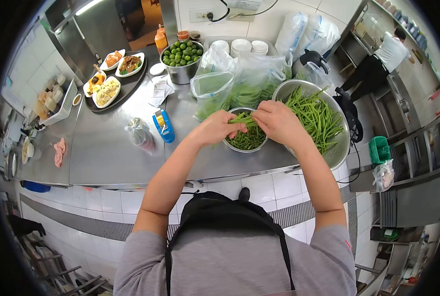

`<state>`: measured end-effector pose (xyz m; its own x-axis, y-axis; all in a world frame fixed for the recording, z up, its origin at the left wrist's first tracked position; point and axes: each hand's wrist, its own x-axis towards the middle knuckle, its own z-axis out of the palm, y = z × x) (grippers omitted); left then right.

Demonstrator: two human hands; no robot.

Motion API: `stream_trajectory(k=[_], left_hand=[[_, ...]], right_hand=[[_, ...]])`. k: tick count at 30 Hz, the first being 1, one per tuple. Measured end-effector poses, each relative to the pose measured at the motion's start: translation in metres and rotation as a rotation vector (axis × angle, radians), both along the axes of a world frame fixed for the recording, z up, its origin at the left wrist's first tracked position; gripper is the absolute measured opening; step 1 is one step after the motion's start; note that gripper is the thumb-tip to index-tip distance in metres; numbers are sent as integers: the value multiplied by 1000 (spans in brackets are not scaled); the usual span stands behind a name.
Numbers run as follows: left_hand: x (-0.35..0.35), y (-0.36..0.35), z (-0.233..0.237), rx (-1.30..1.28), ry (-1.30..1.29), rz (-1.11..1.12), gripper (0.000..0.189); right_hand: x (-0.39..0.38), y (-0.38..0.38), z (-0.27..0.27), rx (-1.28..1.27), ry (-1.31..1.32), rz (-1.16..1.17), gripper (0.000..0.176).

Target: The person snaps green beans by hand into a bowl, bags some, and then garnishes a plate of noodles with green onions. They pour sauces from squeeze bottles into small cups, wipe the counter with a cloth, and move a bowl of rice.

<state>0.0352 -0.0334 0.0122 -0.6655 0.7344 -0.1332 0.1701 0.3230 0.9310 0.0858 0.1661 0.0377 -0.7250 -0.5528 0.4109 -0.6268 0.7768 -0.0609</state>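
My left hand [221, 129] and right hand [280, 121] pinch green beans [243, 118] running roughly crosswise between them, above the small bowl [246, 151], the large metal bowl [346, 143] lying nearer my right, with plastic bags [212, 89] beyond.

Grey short-sleeved shirt [229, 261], black apron [225, 209] with straps.

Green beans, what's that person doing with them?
The person holds a little bunch of green beans over a small metal bowl. The left hand grips them, and the right hand has its fingers at one end. Short green pieces lie in that bowl, and lots of long beans sit in the big metal bowl beside it.
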Motion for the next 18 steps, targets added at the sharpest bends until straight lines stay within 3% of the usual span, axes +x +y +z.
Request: stream_trajectory(k=[1, 3, 4, 6, 7, 10, 13, 18], left_hand=[[-1, -2, -2, -9, 1, -4, 25], [-3, -7, -7, 88, -20, 17, 26], [-2, -9, -9, 83, -17, 16, 26], [2, -15, -13, 67, -98, 135, 25], [3, -17, -14, 64, -97, 141, 25], [1, -26, -19, 41, -155, 211, 25], [-8, -28, -33, 62, -161, 208, 25], [-7, -27, -28, 60, -194, 182, 25]], right_hand=[[0, -5, -4, -9, 1, -4, 6], [-1, -13, -13, -591, -48, -9, 7], [-3, -13, -16, -596, -46, -8, 7], [-8, -11, -22, -1153, -220, -222, 7], [-7, -12, -25, -1155, -223, -217, 7], [4, -17, -42, -553, -244, -248, 18], [3, -21, -52, -406, -62, -141, 21], [2, -24, -62, -380, -56, -107, 13]])
